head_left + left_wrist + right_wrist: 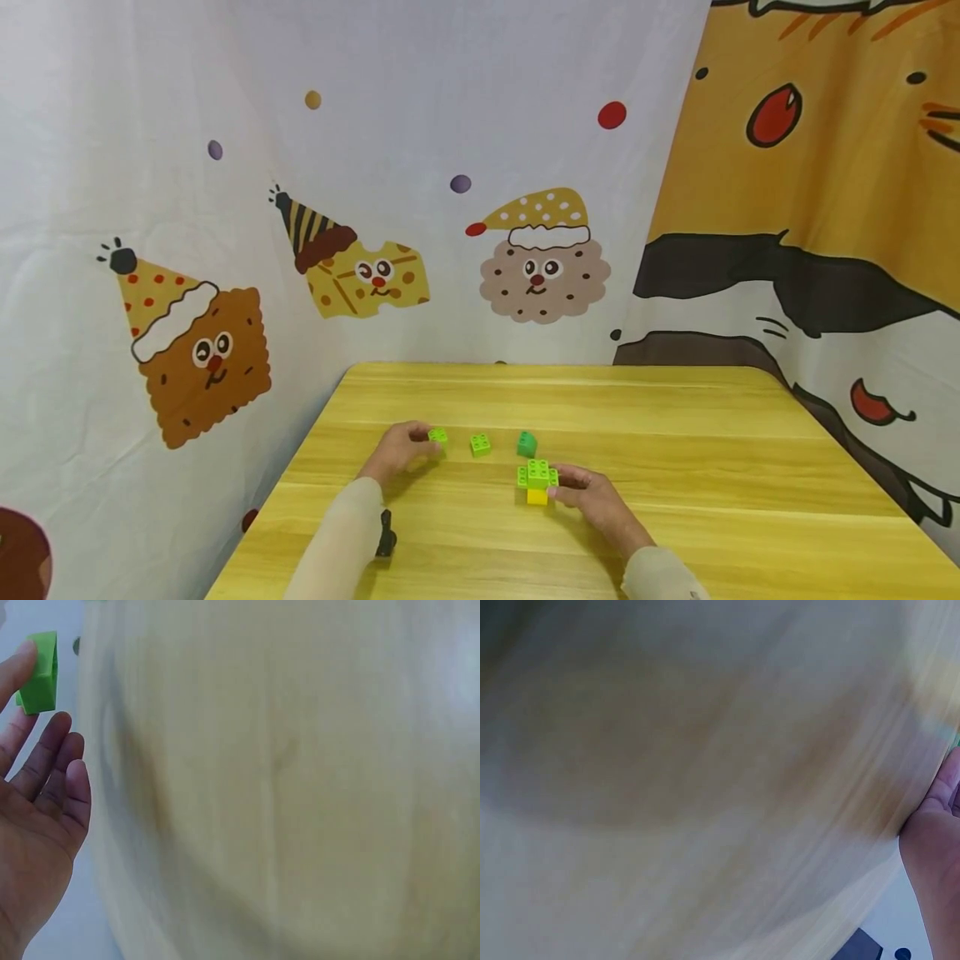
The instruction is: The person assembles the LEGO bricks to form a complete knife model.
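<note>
A lime-green toy brick [43, 675] is pinched between the thumb and a finger of my left hand [401, 450]; the left wrist view shows it off the tabletop, the other fingers loosely bent. My right hand [596, 497] grips the side of a small brick build [537, 475], lime green on top with a yellow brick [537, 497] below. Between the hands lies another lime-green brick [480, 445], studs up. A darker green, rounded brick [527, 443] sits just behind the build. In the right wrist view only part of the right hand [934, 847] shows at the edge.
Everything stands on a wood-grain table [675, 433]. Beside the left sleeve is a black object [386, 535], partly hidden. A white cloth [420, 100] with cartoon prints hangs behind the table's far edge.
</note>
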Motion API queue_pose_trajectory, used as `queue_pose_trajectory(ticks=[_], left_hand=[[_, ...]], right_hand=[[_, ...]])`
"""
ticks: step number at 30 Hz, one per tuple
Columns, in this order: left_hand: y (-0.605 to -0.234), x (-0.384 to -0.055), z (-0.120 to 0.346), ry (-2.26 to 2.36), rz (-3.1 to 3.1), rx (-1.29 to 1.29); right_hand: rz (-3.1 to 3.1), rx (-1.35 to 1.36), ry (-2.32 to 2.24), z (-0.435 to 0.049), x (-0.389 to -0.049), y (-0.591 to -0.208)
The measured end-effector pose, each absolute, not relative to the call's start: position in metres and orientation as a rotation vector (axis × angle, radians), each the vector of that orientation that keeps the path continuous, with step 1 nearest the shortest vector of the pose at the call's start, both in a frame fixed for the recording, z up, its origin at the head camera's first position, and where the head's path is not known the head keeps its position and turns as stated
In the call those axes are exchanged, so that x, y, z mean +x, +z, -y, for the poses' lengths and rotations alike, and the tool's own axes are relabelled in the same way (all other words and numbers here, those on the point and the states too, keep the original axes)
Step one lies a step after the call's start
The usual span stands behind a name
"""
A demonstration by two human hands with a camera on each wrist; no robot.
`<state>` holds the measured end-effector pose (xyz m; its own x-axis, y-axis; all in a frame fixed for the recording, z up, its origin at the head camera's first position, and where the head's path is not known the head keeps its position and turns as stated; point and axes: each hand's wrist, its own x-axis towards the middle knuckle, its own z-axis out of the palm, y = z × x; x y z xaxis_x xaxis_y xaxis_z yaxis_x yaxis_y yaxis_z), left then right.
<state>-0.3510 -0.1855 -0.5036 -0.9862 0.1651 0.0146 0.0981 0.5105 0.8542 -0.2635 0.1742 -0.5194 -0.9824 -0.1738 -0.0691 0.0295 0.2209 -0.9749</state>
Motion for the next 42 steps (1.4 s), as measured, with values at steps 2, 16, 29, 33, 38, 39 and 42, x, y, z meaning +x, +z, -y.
queue_pose_trajectory(ticks=[2, 16, 29, 33, 38, 39, 42], left_hand=[[-0.500, -0.351, 0.182, 1.516, -2.668, 0.260], [-0.484, -0.349, 0.151, 1.541, -2.620, 0.429], [-0.474, -0.346, 0.129, 1.578, -2.572, 0.531], [-0.471, -0.344, 0.123, 1.565, -2.578, 0.547], [-0.466, -0.340, 0.115, 1.571, -2.562, 0.568], [-0.466, -0.339, 0.113, 1.574, -2.557, 0.569], [-0.464, -0.337, 0.108, 1.579, -2.548, 0.574]], right_hand=[[-2.322, -0.136, -1.861, -0.174, -0.264, -0.519], [-2.336, -0.109, -1.859, -0.174, -0.264, -0.521], [-2.344, -0.117, -1.853, -0.174, -0.265, -0.520], [-2.332, -0.136, -1.852, -0.175, -0.265, -0.520], [-2.308, -0.156, -1.850, -0.175, -0.263, -0.519], [-2.309, -0.157, -1.849, -0.175, -0.263, -0.519], [-2.310, -0.160, -1.848, -0.175, -0.263, -0.519]])
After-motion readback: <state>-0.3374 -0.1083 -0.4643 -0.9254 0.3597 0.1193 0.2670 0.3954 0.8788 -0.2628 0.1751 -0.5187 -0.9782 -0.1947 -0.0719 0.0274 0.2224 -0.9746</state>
